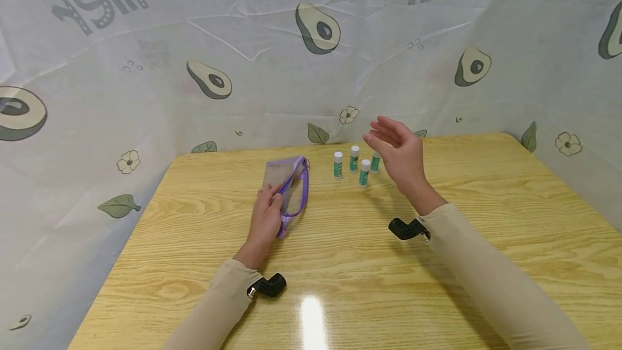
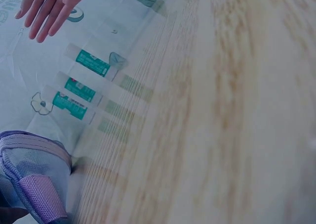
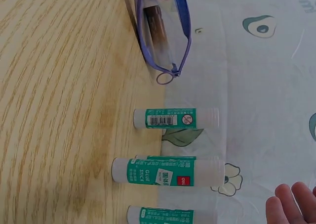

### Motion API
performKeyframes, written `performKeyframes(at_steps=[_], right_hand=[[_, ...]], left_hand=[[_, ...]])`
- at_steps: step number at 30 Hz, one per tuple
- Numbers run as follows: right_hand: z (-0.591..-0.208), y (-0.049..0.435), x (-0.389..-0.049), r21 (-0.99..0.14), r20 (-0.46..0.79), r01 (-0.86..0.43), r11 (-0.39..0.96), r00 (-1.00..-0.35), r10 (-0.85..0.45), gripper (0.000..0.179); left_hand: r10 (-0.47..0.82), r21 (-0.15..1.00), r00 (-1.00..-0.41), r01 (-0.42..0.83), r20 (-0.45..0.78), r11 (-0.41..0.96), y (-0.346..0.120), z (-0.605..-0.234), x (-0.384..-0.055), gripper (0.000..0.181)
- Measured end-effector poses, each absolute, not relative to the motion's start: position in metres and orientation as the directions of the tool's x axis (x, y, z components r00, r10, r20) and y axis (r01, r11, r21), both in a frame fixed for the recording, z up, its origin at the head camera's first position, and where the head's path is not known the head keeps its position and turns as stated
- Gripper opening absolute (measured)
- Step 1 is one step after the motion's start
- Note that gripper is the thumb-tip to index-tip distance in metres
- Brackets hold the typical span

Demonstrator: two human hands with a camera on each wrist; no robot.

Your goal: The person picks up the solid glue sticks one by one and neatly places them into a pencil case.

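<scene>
A mesh zip pouch (image 1: 295, 196) with purple trim lies on the table, its mouth gaping toward the right. My left hand (image 1: 266, 214) holds its near left edge, thumb at the opening and fingers over the mesh. Inside the pouch, the right wrist view shows a brown strip-like thing (image 3: 156, 26); its kind is unclear. Several glue sticks with white caps and green labels stand upright right of the pouch, among them a front glue stick (image 1: 364, 173) and a left glue stick (image 1: 337, 166). Raised above and right of them, my right hand (image 1: 400, 153) has extended fingers and holds nothing.
The wood-grain table (image 1: 204, 307) reaches to a white curtain (image 1: 272, 96) printed with avocados, which hangs close behind the glue sticks. Black wrist devices (image 1: 407, 229) are attached at both sleeves. A bright light reflection falls on the table's near part.
</scene>
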State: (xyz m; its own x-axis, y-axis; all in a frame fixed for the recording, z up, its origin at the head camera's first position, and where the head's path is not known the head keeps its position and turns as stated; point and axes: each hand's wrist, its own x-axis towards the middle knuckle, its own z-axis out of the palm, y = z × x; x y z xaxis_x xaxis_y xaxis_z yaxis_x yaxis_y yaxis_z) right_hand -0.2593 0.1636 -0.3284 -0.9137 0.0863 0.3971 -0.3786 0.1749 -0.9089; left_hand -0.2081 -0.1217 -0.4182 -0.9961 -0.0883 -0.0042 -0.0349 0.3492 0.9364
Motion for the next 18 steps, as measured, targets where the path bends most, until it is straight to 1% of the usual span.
performKeyframes(at_steps=[4, 8, 13, 18], right_hand=[[-0.33, 0.164, -0.26, -0.913, 0.389, -0.366, 0.181, -0.914, 0.113, 0.055], [-0.337, 0.165, -0.263, -0.926, 0.354, -0.328, 0.185, -0.927, 0.127, 0.054], [-0.347, 0.164, -0.264, -0.936, 0.324, -0.3, 0.181, -0.939, 0.118, 0.051], [-0.357, 0.163, -0.262, -0.938, 0.295, -0.267, 0.221, -0.949, 0.106, 0.049]], left_hand=[[-0.087, 0.934, -0.996, -0.035, -0.004, 0.356, -0.122, -0.418, -0.208, 0.047], [-0.088, 0.933, -0.996, -0.047, -0.016, 0.357, -0.123, -0.417, -0.208, 0.046], [-0.085, 0.928, -0.996, -0.053, -0.023, 0.368, -0.123, -0.417, -0.209, 0.046], [-0.084, 0.931, -0.996, -0.047, -0.018, 0.361, -0.122, -0.417, -0.208, 0.046]])
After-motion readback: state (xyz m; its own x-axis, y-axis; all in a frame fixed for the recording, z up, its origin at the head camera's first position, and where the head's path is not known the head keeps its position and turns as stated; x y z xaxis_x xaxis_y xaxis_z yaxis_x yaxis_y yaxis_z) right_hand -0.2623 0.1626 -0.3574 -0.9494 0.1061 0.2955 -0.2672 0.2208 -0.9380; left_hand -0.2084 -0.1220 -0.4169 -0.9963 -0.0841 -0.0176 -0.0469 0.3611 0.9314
